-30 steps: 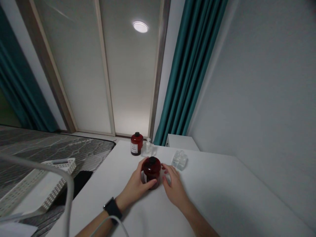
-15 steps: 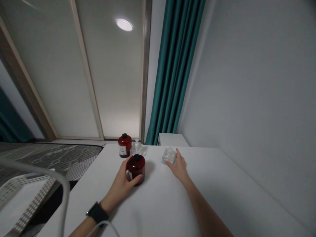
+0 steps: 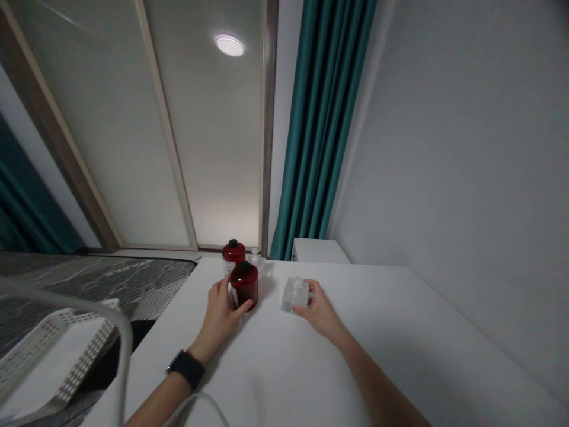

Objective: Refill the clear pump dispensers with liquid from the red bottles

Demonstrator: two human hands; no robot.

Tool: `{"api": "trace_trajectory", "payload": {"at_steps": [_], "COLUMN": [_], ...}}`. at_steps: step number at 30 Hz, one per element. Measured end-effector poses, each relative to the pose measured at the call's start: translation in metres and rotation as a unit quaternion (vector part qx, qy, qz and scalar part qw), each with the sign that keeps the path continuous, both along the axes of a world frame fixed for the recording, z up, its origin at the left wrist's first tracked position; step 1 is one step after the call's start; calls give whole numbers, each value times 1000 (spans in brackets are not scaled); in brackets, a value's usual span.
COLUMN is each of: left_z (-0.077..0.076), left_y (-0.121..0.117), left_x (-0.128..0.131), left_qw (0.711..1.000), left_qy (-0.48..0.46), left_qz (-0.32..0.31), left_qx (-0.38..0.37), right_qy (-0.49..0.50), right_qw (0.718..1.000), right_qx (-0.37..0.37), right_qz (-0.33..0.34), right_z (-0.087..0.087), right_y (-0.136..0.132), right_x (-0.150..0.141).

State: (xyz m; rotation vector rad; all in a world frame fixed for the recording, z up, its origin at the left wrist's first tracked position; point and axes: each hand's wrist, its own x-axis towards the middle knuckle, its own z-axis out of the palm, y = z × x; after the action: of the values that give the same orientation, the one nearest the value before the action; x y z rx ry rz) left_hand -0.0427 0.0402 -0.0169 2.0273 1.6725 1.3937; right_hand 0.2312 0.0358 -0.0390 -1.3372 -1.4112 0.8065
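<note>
My left hand [image 3: 223,311], a dark watch on its wrist, is wrapped around a dark red bottle [image 3: 244,287] with a black cap, upright on the white table [image 3: 311,367]. Just behind it stands a second red bottle [image 3: 233,254] with a white label, partly hidden. Beside that one is a clear glass bottle [image 3: 255,257], also partly covered from view. My right hand [image 3: 316,308] grips a square clear glass bottle [image 3: 294,295] between thumb and fingers, at the table's far middle.
A white perforated basket [image 3: 89,356] sits low at the left, beyond the table's edge. A pale curved tube [image 3: 120,332] crosses the lower left foreground. Behind the table are a small white cabinet [image 3: 317,250], a teal curtain [image 3: 324,130] and a wall on the right.
My left hand has pushed the near red bottle farther back, close to the other one. The square glass bottle in my right hand has come a little nearer and to the left.
</note>
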Motion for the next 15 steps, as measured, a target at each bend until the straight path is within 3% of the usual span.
{"api": "trace_trajectory", "payload": {"at_steps": [3,5,8,15], "left_z": [12,25,37,32], "left_y": [-16,-32,-52,-60], "left_x": [2,6,14,25], "left_qw": [995,991,981,949], "left_qy": [9,16,44,16], "left_qz": [28,-18,-170,-312], "left_qx": [94,132,84,-36], "right_qy": [-5,-15,-17,-28], "right_qw": [998,994,987,976], "right_qx": [-17,-27,-33,-39], "right_qz": [67,108,159,214], "right_z": [10,18,28,33], "right_y": [-18,-30,-45,-56], "right_x": [-17,-26,-36,-48]}}
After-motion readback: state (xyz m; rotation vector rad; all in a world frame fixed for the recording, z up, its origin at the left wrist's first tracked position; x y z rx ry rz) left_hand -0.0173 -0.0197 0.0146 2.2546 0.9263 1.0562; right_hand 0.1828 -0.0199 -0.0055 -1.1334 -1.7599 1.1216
